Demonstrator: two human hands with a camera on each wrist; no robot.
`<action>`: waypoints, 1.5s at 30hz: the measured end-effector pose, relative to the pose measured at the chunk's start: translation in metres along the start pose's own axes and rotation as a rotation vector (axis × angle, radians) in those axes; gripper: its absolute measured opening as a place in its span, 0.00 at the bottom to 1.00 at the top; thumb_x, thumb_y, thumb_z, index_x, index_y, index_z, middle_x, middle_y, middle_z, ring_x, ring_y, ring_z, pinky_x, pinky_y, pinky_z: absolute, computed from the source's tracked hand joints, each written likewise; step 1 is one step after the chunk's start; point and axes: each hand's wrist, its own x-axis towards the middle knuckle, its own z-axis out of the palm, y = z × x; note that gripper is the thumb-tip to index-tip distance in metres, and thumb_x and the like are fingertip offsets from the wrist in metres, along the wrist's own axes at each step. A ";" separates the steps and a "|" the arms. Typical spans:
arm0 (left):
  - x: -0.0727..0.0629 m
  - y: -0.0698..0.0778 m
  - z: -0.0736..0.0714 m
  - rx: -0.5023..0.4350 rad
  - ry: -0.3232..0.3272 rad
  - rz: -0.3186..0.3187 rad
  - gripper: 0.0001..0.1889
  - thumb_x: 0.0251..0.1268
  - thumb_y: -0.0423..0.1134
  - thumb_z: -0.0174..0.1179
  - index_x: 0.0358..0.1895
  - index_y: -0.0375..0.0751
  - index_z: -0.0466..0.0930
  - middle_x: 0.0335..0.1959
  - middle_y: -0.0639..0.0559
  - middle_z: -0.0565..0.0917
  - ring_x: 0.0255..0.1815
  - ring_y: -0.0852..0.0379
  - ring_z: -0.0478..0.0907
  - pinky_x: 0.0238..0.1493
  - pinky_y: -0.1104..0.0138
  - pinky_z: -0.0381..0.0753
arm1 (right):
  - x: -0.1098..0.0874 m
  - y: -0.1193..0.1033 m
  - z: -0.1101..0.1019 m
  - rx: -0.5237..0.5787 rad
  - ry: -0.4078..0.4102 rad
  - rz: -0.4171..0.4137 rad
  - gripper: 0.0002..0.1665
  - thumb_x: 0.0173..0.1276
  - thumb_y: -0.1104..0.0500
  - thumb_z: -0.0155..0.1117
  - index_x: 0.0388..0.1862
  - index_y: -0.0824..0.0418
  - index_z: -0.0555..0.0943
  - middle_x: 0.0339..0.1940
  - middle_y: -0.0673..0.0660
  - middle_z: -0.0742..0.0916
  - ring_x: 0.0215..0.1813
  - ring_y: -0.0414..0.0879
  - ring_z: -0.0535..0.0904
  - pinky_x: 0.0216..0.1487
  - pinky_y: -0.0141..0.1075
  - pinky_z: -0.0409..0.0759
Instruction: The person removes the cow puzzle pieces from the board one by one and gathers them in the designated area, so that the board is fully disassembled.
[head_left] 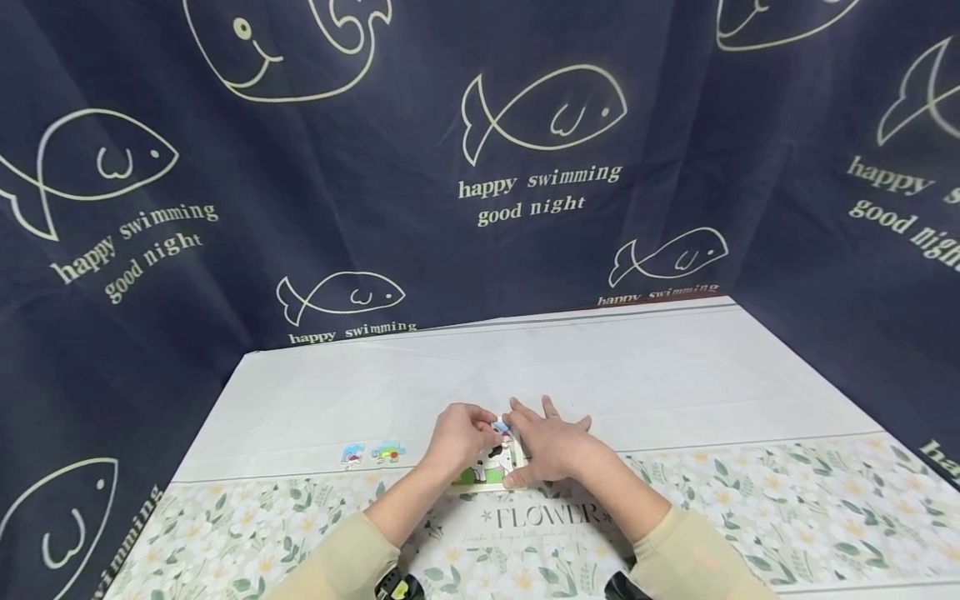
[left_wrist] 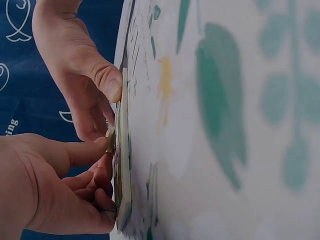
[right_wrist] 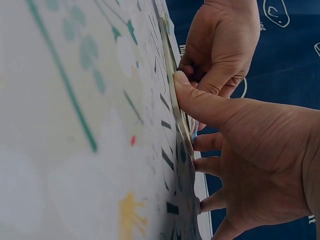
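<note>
A flat jigsaw board (head_left: 487, 475) with a black-and-white cow on green grass lies on the tablecloth, partly covered by both hands. My left hand (head_left: 459, 435) is over its upper left part. In the left wrist view the thumb and forefinger of that hand pinch a small puzzle piece (left_wrist: 110, 140) at the board's face; its picture is hidden. My right hand (head_left: 553, 446) lies at the board's right side with fingers spread. Its thumb rests on the board's near edge (right_wrist: 175, 102), and its fingertips touch down along the far right.
Two loose puzzle pieces lie to the left, one blue piece (head_left: 352, 453) and one green-and-blue piece (head_left: 387, 452). Below the board the floral tablecloth (head_left: 525, 575) carries the word FLOWER. A dark fish-print curtain (head_left: 450, 250) hangs behind the white table surface (head_left: 660, 367).
</note>
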 end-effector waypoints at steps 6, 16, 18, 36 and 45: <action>-0.004 -0.005 -0.009 0.001 -0.005 0.043 0.10 0.58 0.27 0.72 0.43 0.33 0.86 0.24 0.53 0.80 0.25 0.60 0.74 0.27 0.70 0.75 | 0.002 -0.003 0.000 -0.004 0.001 -0.014 0.61 0.51 0.29 0.75 0.78 0.53 0.65 0.83 0.54 0.59 0.79 0.72 0.47 0.54 0.85 0.47; -0.014 -0.024 -0.031 -0.068 -0.040 0.045 0.12 0.60 0.28 0.71 0.47 0.33 0.85 0.27 0.52 0.81 0.28 0.58 0.78 0.32 0.66 0.81 | 0.001 -0.004 0.001 0.012 -0.001 -0.015 0.60 0.51 0.30 0.76 0.78 0.54 0.66 0.82 0.55 0.59 0.79 0.71 0.47 0.54 0.85 0.47; -0.016 -0.030 -0.036 -0.073 -0.045 0.050 0.12 0.61 0.30 0.71 0.48 0.33 0.85 0.28 0.53 0.81 0.29 0.58 0.77 0.33 0.67 0.80 | 0.001 -0.003 0.002 0.020 -0.001 -0.016 0.60 0.50 0.30 0.76 0.77 0.54 0.67 0.82 0.55 0.60 0.79 0.72 0.47 0.54 0.86 0.46; -0.046 -0.077 -0.109 -0.056 0.024 0.031 0.16 0.61 0.31 0.70 0.53 0.35 0.85 0.32 0.53 0.82 0.33 0.54 0.75 0.30 0.68 0.76 | 0.002 0.002 0.001 0.043 0.010 -0.029 0.61 0.50 0.31 0.76 0.78 0.55 0.66 0.83 0.55 0.58 0.80 0.71 0.45 0.54 0.86 0.44; -0.066 -0.103 -0.144 -0.036 0.046 -0.023 0.17 0.62 0.32 0.70 0.55 0.35 0.84 0.34 0.51 0.82 0.33 0.53 0.74 0.29 0.67 0.74 | 0.001 0.000 -0.002 0.050 0.013 -0.035 0.60 0.51 0.32 0.76 0.78 0.55 0.65 0.83 0.56 0.58 0.79 0.72 0.45 0.54 0.86 0.43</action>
